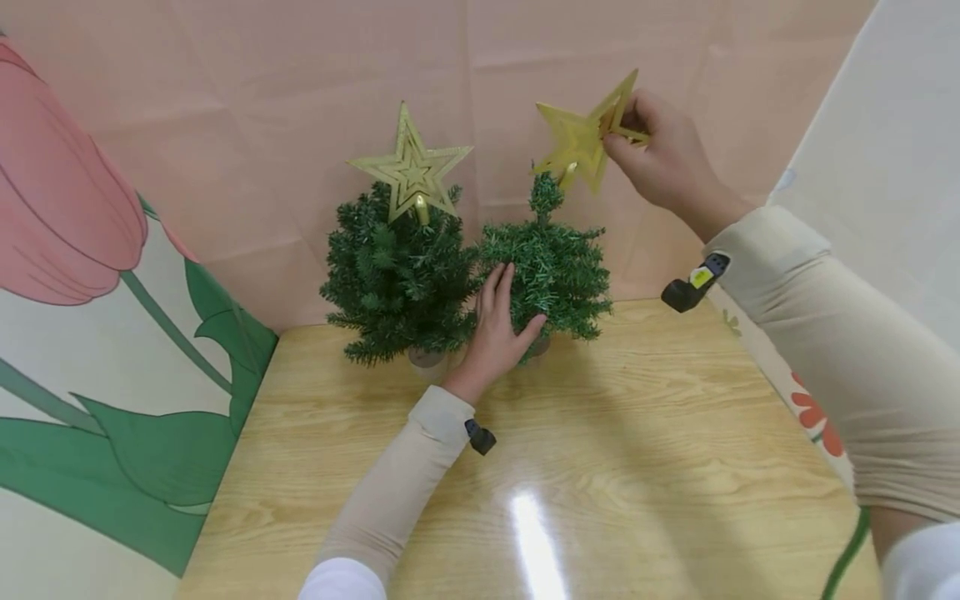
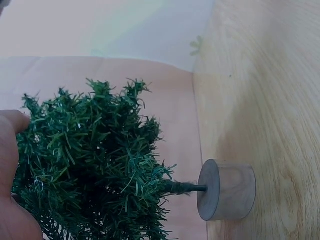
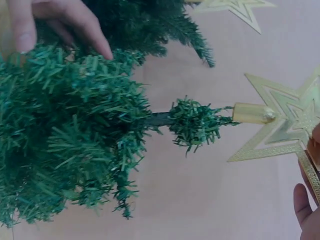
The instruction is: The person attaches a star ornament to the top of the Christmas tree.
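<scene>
In the head view my right hand [image 1: 667,150] pinches one arm of a gold star tree topper [image 1: 573,137] between thumb and fingers. The star's tube [image 3: 252,113] meets the tip of a small artificial Christmas tree [image 1: 551,258]; how far the tip goes inside cannot be told. My left hand [image 1: 498,325] rests against the left side of this tree, its fingers fairly straight and its thumb spread on the front branches. The tree's thin trunk stands in a round wooden base [image 2: 227,190] on the table.
Left of it, close by, stands a fuller artificial tree [image 1: 401,275] with another gold star [image 1: 416,171] at its top. Both trees are on a wood-grain table [image 1: 337,467] in front of a pink cloth [image 1: 247,167]. A tulip-patterned panel [image 1: 67,183] borders the left.
</scene>
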Motion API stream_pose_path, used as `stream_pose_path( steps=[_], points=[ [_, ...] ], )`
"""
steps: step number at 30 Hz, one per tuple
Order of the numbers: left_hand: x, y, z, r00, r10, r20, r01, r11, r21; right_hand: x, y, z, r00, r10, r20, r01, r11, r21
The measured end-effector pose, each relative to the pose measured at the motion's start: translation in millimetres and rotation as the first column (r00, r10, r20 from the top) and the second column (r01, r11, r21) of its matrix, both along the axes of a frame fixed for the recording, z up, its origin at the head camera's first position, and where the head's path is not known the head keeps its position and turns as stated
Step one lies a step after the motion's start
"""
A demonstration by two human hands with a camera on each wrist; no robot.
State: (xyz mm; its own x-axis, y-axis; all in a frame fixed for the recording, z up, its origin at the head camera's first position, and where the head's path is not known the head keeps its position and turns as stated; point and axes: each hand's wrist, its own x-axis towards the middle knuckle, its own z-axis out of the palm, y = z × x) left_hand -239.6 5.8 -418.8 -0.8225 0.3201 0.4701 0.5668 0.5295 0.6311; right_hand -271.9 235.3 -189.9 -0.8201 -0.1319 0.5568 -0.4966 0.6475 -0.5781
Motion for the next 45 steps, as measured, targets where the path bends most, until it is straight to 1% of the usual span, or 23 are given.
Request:
stream_pose_path(
  steps=[5,11,15,19,23,29,35,41,45],
  points=[
    [1.2,0.6,0.6,1.000,0.003,0.003,-0.003,1.000,-0.005,-7.6,-6.7,8.4,0.998,-0.037,-0.052,0.036,0.999,-0.033],
    [3.3,2.6,1.0,1.000,0.002,0.005,-0.002,1.000,0.000,-12.8,-14.4,14.2,0.995,-0.052,-0.079,0.051,0.999,-0.020],
    [4.5,3.3,2.8,1.000,0.001,0.009,-0.001,1.000,0.000,-14.2,-18.3,16.8,0.996,-0.059,-0.067,0.058,0.998,-0.016],
    [5.2,4.1,4.7,1.000,0.002,0.012,-0.002,1.000,-0.005,-16.0,-19.9,18.3,0.997,-0.056,-0.054,0.054,0.998,-0.036],
    [5.3,5.6,4.2,1.000,0.007,0.011,-0.007,1.000,-0.011,-18.3,-19.7,16.8,0.998,-0.047,-0.034,0.045,0.998,-0.047],
    [5.5,8.9,3.0,1.000,0.004,0.021,-0.004,1.000,-0.016,-20.3,-16.8,12.4,0.998,-0.060,-0.003,0.060,0.998,-0.032],
    [5.5,10.6,3.2,1.000,-0.003,0.021,0.003,1.000,-0.007,-23.5,-14.7,10.0,0.998,-0.068,-0.003,0.068,0.997,-0.025],
    [5.5,9.6,1.8,1.000,0.002,0.021,-0.002,1.000,-0.013,-26.3,-17.0,9.9,0.999,-0.051,0.002,0.051,0.998,-0.023],
    [5.3,8.8,2.0,1.000,0.003,0.017,-0.002,1.000,-0.015,-27.8,-18.9,12.2,0.998,-0.059,-0.012,0.059,0.998,0.003]
  ],
)
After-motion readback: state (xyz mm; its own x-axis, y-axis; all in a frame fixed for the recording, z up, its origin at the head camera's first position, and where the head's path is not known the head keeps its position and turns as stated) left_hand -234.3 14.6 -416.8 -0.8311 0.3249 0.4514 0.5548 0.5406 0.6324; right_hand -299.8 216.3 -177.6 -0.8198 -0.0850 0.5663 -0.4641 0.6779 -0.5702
